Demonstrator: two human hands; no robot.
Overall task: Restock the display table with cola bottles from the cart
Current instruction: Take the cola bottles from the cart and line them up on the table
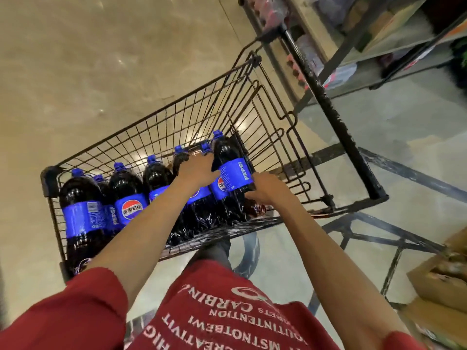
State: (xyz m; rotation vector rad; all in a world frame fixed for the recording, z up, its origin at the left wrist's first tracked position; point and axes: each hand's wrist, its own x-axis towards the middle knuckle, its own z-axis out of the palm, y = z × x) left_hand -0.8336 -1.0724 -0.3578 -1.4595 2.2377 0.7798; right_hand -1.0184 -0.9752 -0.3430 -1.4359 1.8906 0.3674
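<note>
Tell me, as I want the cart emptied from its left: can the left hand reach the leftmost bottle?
Probably yes: the leftmost bottle lies uncovered in the open cart, and the left hand is close by.

A supermarket aisle, seen from above by someone standing at a trolley.

A black wire shopping cart point(177, 117) holds a row of large cola bottles point(126, 195), all the same, with blue caps and blue labels. It stands on a polished beige stone floor point(101, 59) that reflects the ceiling lights. To the right, metal shelving point(379, 46) carries blurred packaged goods, and opened cardboard boxes point(434, 281) of stock sit in the lower right corner.
</note>
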